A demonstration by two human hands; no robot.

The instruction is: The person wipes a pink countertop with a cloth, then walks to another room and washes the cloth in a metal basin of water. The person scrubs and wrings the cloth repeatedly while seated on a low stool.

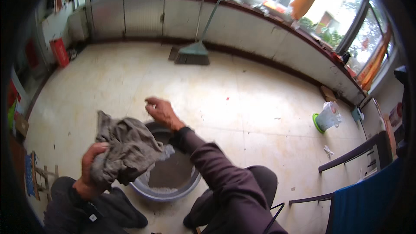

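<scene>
My left hand grips a crumpled, wet-looking grey-brown cloth over the left side of a round basin. Inside the basin is murky brown water with pale suds along its edge. My right hand is held above the basin's far rim, to the right of the cloth and apart from it. Its fingers are bent, a small gap shows between the fingertips, and nothing is seen in them. The cloth and my right forearm hide parts of the basin, which stands on the floor between my feet.
A broom leans against the low wall under the windows. Off to the right are a small bin with a plastic bag and a chair draped with blue cloth. A small wooden stool and a red box are on the left.
</scene>
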